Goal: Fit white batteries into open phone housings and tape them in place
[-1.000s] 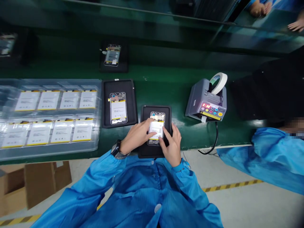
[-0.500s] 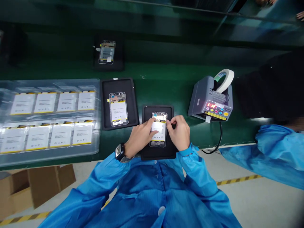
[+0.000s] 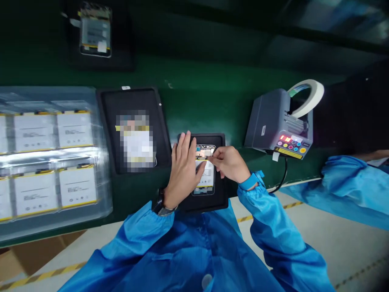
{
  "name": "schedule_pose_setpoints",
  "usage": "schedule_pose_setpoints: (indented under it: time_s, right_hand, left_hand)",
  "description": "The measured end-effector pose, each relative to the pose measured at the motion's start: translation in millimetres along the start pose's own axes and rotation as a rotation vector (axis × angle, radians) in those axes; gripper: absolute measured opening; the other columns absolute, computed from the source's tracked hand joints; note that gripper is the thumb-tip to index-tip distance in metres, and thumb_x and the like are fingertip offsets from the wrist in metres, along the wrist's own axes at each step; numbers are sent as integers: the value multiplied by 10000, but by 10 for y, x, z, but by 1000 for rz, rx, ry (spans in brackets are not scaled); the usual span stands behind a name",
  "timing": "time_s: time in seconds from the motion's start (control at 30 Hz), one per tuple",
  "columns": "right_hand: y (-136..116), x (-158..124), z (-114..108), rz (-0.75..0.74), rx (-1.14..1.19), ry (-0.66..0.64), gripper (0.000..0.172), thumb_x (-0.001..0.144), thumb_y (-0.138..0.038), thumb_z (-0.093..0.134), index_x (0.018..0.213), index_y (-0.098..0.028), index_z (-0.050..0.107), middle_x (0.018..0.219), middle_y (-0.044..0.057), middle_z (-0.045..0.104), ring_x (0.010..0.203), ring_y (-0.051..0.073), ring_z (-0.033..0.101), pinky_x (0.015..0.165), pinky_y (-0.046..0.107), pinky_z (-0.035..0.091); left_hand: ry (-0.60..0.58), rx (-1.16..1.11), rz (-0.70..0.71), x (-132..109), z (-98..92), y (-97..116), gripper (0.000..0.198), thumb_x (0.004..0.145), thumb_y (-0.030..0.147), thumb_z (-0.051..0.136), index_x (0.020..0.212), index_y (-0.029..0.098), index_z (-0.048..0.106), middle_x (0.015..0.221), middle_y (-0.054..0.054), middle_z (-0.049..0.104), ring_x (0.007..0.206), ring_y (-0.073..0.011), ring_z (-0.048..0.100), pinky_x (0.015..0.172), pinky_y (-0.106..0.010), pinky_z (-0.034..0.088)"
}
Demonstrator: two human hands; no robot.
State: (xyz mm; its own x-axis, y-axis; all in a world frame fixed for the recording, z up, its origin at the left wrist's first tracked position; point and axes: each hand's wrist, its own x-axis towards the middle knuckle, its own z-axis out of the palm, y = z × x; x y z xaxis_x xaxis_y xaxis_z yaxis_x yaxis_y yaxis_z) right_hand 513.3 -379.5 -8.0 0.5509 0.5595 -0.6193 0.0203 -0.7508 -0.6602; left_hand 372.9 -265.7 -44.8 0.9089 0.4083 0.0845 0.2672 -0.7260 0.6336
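On a black tray [image 3: 221, 196] near the worktop's [image 3: 194, 93] front edge, an opened smartphone [image 3: 209, 175] is overlapped by the outspread left hand [image 3: 184, 167]; whether anything is gripped by the right hand [image 3: 230, 163] cannot be told. Probably light but fragile, it is best held by its edges.

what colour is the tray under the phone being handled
The tray is black, clearest in the head view.

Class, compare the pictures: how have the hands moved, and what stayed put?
The right hand has moved up the open phone, from its lower right to the battery's top edge, fingertips now together; any grip is too small to tell. The left hand has straightened its fingers along the phone's left side. The phone stays on its black tray, the tape dispenser on the bench.
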Motion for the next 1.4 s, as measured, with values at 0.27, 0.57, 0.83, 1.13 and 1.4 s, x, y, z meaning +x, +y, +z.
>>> schedule_pose_setpoints:
  time_s: [0.27,0.57,0.83,1.13,1.4]
  right_hand:
    - [-4,28,-24,75,100,-42,269,903,-263,711,704,-190,546,490,-40,585,310,114,521,300,197,370]
    - [-19,50,-56,85,171,-86,281,907,-238,736,711,-175,545,481,-30,596,316,115,545,302,179,389]
    - [-43,78,-54,93,162,-94,283,944,-149,678,701,-174,535,468,-24,597,315,118,554,299,176,373]
    - [-36,126,-52,95,99,-101,313,904,-132,702,643,-184,538,458,-16,601,329,145,593,282,180,359]
    - [-62,185,-42,101,102,-95,338,858,-158,781,627,-194,537,444,12,607,338,182,612,264,188,352]
  left_hand:
    - [-8,-11,-40,20,-35,46,553,1036,341,495,1542,157,371,1734,-212,198,1630,-348,126,1273,-610,227]
    - [-21,-7,-47,40,-42,53,514,1027,348,508,1481,133,396,1723,-237,204,1626,-364,132,1265,-607,227]
    - [40,21,-95,80,9,120,408,1042,342,471,1388,126,465,1680,-251,292,1604,-386,191,1237,-615,270]
    - [76,59,-106,122,59,118,351,989,300,551,1301,151,488,1642,-253,350,1584,-381,243,1226,-593,302]
    - [72,83,-122,133,85,76,327,969,321,583,1243,164,498,1652,-238,350,1577,-393,251,1186,-603,332]
